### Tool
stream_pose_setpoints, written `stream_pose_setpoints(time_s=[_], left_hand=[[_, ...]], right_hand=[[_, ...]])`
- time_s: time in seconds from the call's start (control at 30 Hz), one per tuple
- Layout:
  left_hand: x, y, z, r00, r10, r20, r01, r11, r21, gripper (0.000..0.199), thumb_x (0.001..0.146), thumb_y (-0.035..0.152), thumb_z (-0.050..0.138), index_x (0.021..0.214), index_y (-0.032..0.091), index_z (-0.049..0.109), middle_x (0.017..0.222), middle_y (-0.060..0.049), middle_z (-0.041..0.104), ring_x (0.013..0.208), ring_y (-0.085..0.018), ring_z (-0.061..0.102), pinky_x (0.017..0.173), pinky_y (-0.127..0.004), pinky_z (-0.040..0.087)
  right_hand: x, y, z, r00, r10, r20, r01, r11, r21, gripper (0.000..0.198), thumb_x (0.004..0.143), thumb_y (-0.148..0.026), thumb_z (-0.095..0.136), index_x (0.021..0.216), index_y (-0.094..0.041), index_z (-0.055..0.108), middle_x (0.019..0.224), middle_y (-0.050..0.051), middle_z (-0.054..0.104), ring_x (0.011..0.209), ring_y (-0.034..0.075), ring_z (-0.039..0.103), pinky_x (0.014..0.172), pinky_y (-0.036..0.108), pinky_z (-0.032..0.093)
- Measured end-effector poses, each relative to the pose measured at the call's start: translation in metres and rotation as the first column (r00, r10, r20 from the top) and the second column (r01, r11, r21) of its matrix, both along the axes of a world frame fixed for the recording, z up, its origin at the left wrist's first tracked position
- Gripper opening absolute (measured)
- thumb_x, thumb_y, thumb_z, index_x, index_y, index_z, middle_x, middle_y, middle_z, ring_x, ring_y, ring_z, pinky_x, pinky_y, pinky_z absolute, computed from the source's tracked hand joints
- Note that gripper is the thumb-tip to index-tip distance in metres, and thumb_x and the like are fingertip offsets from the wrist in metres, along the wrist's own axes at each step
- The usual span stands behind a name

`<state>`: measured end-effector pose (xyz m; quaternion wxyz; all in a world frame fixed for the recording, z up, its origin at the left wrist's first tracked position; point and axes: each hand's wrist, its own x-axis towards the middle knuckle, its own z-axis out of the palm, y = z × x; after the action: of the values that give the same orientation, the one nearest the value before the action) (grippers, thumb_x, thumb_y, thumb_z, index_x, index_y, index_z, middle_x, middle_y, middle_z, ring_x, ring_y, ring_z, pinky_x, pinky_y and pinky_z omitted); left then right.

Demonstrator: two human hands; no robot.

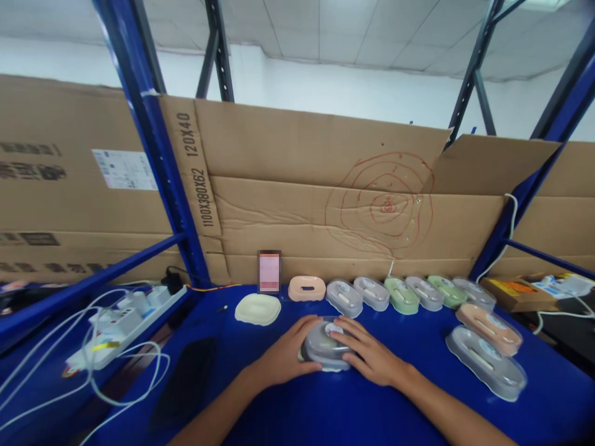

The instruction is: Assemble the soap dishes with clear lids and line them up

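Observation:
A grey oval soap box [320, 350] with a see-through lid and a round pale sticker sits in front of me on the blue tabletop. My left hand [290, 350] wraps round its left side, thumb along the near edge. Across the lid and right side lie the fingers of my right hand [369, 353], slightly parted and pressed to it. Part of the box is hidden under my fingers. Just beyond my left hand is a cream shallow dish [258, 309], and a peach soap box part [307, 288] with a dark slot stands behind.
Several lidded boxes in grey and green [402, 296] line the back. A peach box [490, 328] and a grey box [486, 363] lie at right. On the left are a power strip [125, 328] with looping white cables and a dark flat object [186, 378]. Cardboard [279, 210] walls the back.

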<state>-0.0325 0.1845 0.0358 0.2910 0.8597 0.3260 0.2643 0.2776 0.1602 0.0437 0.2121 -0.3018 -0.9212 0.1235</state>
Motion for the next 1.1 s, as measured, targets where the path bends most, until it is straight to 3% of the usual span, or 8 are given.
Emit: stream_pose_setpoints(time_s=[0.13,0.4,0.57,0.73,0.9,1.1], left_hand=[[-0.001,-0.001,0.003,1.000,0.012,-0.021,-0.012,1.000,-0.012,0.100,0.083,0.057,0.086,0.166,0.029,0.039,0.168,-0.016,0.040,0.157,-0.040,0.040,0.133,-0.058,0.029],[0.004,-0.003,0.014,1.000,0.013,0.026,-0.014,1.000,0.002,0.087,0.083,0.050,0.088,0.157,0.026,0.049,0.158,-0.015,0.050,0.149,-0.036,0.048,0.130,-0.055,0.036],[0.005,-0.005,0.017,0.999,-0.013,-0.041,0.012,0.999,-0.041,0.086,0.088,0.047,0.083,0.161,0.027,0.042,0.160,-0.015,0.046,0.151,-0.035,0.046,0.131,-0.054,0.035],[0.004,-0.006,0.017,0.995,-0.024,-0.100,0.024,1.000,-0.004,0.089,0.091,0.044,0.081,0.165,0.029,0.034,0.166,-0.014,0.039,0.157,-0.034,0.039,0.133,-0.053,0.032],[0.002,-0.007,0.021,0.980,-0.032,-0.198,0.025,0.999,-0.039,0.099,0.087,0.047,0.086,0.168,0.033,0.030,0.168,-0.015,0.039,0.156,-0.038,0.040,0.129,-0.061,0.035],[0.004,-0.007,0.013,0.995,-0.016,-0.098,0.014,1.000,-0.020,0.104,0.087,0.048,0.086,0.170,0.035,0.025,0.172,-0.014,0.032,0.159,-0.035,0.039,0.131,-0.056,0.035]], right_hand=[[0.000,-0.002,0.002,1.000,-0.014,-0.014,0.014,0.999,-0.035,0.056,0.113,-0.042,0.046,0.168,-0.033,0.039,0.175,0.010,0.036,0.166,0.028,0.026,0.133,0.055,0.032],[0.000,-0.001,0.000,0.999,0.029,-0.026,-0.027,0.996,0.087,0.057,0.113,-0.042,0.049,0.167,-0.025,0.042,0.172,0.015,0.041,0.165,0.029,0.027,0.133,0.055,0.033],[0.001,0.000,0.000,1.000,0.029,-0.013,-0.028,0.997,0.070,0.057,0.113,-0.042,0.048,0.167,-0.024,0.041,0.170,0.016,0.043,0.165,0.029,0.030,0.131,0.056,0.036],[0.001,0.002,0.005,0.999,0.048,-0.010,-0.047,0.997,0.054,0.063,0.110,-0.046,0.057,0.167,-0.026,0.040,0.173,0.015,0.038,0.164,0.030,0.030,0.132,0.058,0.034],[0.003,0.001,0.007,0.999,0.043,-0.016,-0.043,0.999,0.019,0.071,0.106,-0.046,0.065,0.169,-0.030,0.036,0.175,0.015,0.034,0.164,0.032,0.031,0.130,0.058,0.038],[0.003,0.002,-0.001,0.997,0.073,-0.037,-0.069,0.993,0.099,0.071,0.107,-0.041,0.063,0.170,-0.033,0.032,0.174,0.012,0.036,0.165,0.033,0.028,0.129,0.062,0.038]])
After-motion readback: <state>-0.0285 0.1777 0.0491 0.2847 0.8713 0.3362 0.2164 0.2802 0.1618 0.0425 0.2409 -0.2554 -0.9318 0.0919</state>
